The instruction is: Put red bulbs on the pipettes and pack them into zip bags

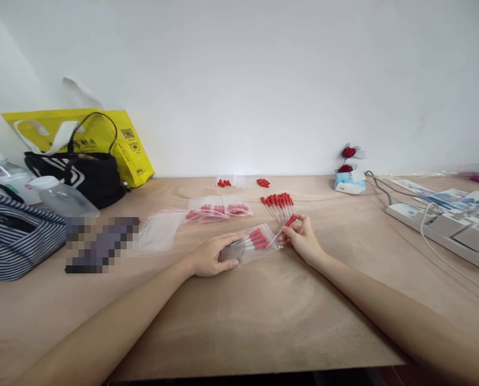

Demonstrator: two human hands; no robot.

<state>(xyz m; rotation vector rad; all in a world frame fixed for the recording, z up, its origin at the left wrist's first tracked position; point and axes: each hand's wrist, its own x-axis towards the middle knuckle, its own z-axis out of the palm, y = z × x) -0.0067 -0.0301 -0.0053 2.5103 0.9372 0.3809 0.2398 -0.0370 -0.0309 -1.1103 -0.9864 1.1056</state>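
Note:
My left hand (213, 256) is closed around the left end of a clear zip bag (249, 256) that lies on the table. Inside the bag are several droppers (259, 238), their red bulbs pointing right. Between the thumb and fingers of my right hand (304, 238), at the bag's right end, is a single red-bulbed dropper (290, 220). Its thin clear tube slants down toward the bag; whether the tip is inside I cannot tell. Just behind that hand, a group of loose droppers (278, 201) lies in rows, bulbs away from me.
Filled bags (217, 209) lie behind my left hand, beside flat clear bags (161, 230). Red bulbs (263, 183) rest near the wall. A striped bag (18, 230), a bottle (65, 197) and a yellow bag (137, 155) stand left. A power strip (444, 225) with cables lies right.

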